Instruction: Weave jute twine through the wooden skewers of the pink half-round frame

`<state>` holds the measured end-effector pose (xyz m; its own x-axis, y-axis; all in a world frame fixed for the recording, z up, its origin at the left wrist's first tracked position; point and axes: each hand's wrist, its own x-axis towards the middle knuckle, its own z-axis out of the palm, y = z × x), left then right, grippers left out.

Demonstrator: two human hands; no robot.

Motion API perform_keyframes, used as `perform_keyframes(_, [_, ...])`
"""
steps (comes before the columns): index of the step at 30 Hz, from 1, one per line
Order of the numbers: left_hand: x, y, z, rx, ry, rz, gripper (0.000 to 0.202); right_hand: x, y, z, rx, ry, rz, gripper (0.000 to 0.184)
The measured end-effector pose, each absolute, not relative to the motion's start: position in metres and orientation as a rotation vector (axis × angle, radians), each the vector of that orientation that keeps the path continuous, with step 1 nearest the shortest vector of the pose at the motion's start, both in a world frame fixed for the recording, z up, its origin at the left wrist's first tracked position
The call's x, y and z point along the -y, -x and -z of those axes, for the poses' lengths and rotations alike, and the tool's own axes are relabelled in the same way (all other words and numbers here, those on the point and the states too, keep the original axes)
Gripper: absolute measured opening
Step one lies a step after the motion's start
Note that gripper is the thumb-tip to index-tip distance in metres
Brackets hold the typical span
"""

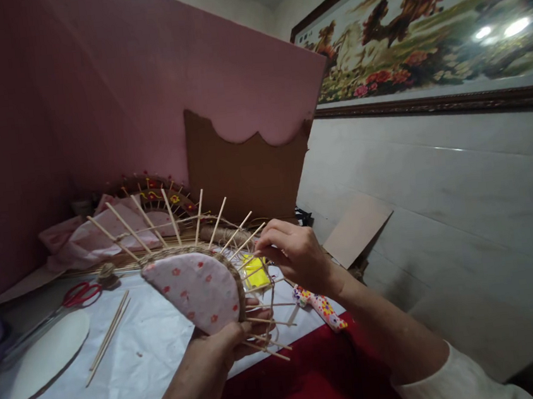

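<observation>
My left hand (229,346) grips a half-round piece (197,289) covered in pale pink floral cloth, thumb on its front and fingers behind. Braided cord edges its curve. Thin wooden sticks (200,219) fan outward from that rim. A strand of twine (173,222) passes loosely across several sticks and hangs down on the right side. At the tips of the upper right sticks, my right hand (295,250) is closed in a pinch where the twine runs; the fingertips partly hide what they hold.
Red-handled scissors (81,294), loose sticks (107,340) and a white oval piece (49,359) lie on the white sheet (155,363). Behind are a decorated arch (156,192), a twine roll (227,234) and cut cardboard (245,176). A yellow packet (255,273) and flowered cloth (323,308) sit at right.
</observation>
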<state>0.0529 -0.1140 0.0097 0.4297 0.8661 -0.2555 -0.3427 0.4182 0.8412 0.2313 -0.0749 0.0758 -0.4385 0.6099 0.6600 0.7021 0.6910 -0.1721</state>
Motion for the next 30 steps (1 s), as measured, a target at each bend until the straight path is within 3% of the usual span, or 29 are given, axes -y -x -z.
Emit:
perform_keyframes(10, [0.112, -0.052, -0.011, -0.697, -0.719, -0.838, 0.027, 0.061, -0.250, -0.075, 2.004, 1.051, -0.014, 0.011])
perform_keyframes(19, [0.117, -0.046, -0.012, -0.625, -0.732, -0.747, 0.027, 0.043, -0.275, -0.078, 1.749, 0.967, -0.933, 0.023])
perform_keyframes(30, [0.120, -0.042, -0.011, -0.521, -0.704, -0.667, 0.024, 0.037, -0.265, -0.047, 1.502, 0.866, -1.106, 0.028])
